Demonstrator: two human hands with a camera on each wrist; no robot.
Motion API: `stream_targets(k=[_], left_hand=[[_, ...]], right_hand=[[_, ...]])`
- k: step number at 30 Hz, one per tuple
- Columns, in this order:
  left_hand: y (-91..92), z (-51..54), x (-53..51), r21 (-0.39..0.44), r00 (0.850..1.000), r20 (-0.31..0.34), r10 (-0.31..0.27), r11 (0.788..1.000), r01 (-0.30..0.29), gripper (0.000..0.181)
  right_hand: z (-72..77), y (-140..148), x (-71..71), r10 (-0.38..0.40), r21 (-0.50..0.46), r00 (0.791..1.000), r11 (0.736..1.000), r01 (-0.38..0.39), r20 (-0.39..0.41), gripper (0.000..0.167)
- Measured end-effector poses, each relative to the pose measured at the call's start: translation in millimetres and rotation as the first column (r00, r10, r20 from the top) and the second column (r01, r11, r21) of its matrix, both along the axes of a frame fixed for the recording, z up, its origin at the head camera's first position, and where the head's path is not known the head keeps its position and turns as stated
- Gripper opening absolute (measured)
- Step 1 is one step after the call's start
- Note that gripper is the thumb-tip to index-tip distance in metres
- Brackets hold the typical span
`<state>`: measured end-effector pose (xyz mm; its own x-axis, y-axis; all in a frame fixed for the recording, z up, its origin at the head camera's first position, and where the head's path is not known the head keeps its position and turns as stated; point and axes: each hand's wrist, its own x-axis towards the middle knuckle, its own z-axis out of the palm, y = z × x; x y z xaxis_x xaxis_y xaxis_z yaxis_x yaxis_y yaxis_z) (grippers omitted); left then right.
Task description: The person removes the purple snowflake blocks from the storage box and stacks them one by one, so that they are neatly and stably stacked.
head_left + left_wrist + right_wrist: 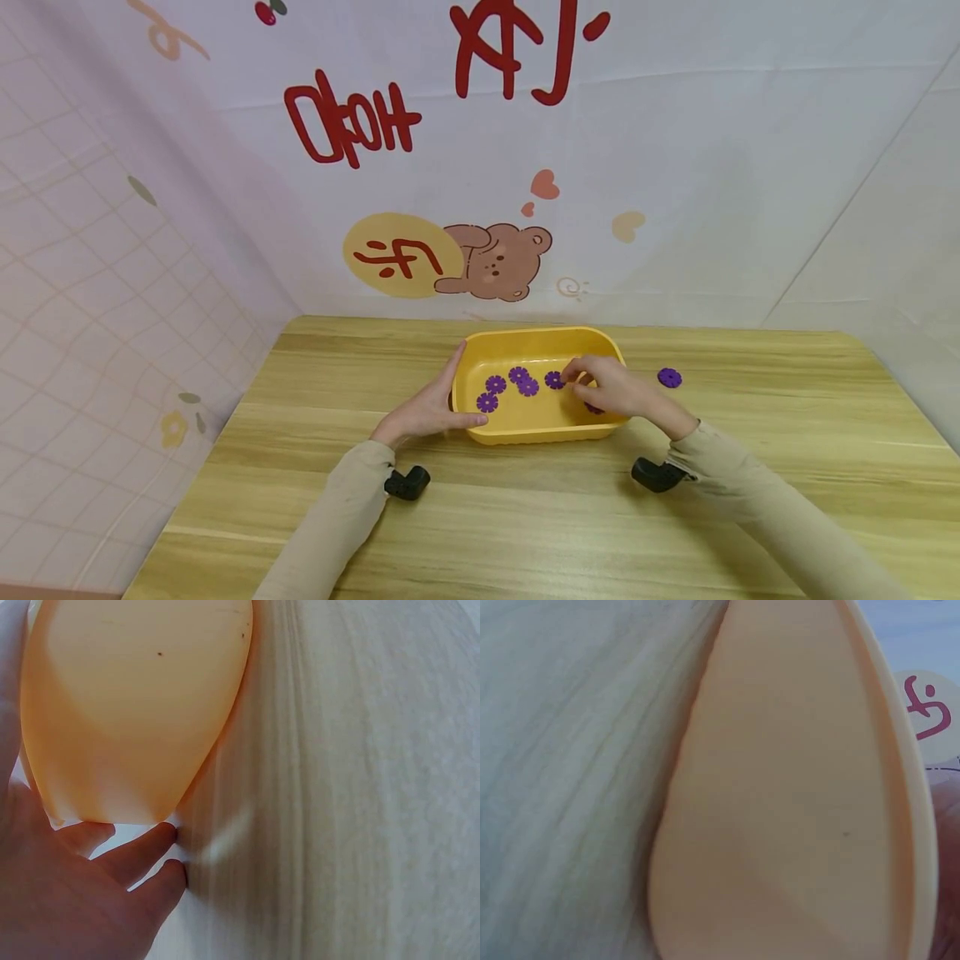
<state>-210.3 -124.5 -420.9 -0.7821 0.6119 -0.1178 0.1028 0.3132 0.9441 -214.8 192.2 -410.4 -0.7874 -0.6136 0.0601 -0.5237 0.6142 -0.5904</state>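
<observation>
A yellow plastic basin (540, 433) sits toward the back of the wooden table, with several purple notched plastic discs (487, 403) on its floor. My left hand (429, 408) holds the basin's left end, thumb on the front rim and the other fingers along the outer end wall. Inside the basin's right half, my right hand (611, 387) reaches down with bent fingers, thumb and index apart. Its fingertips are beside one purple disc (555, 380); another disc (594, 408) is partly covered by the hand. The right wrist view shows mostly the basin's outer wall (780, 780).
One more purple disc (670, 377) lies on the table (525, 517) to the right of the basin. Behind the table hangs a white printed cloth (675, 167) with red characters and a bear. A black wrist device (408, 483) sits at the left cuff, another (657, 474) at the right.
</observation>
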Motion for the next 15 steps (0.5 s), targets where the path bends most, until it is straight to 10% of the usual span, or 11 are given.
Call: stream_targets(k=[15], left_hand=[[-2.8, -21.1, -7.0, -0.018, 0.999, -0.037, 0.028, 0.999, -0.028, 0.118]], right_hand=[[-2.6, -7, -1.5, -0.017, 0.062, 0.999, 0.998, 0.014, 0.036, 0.013]])
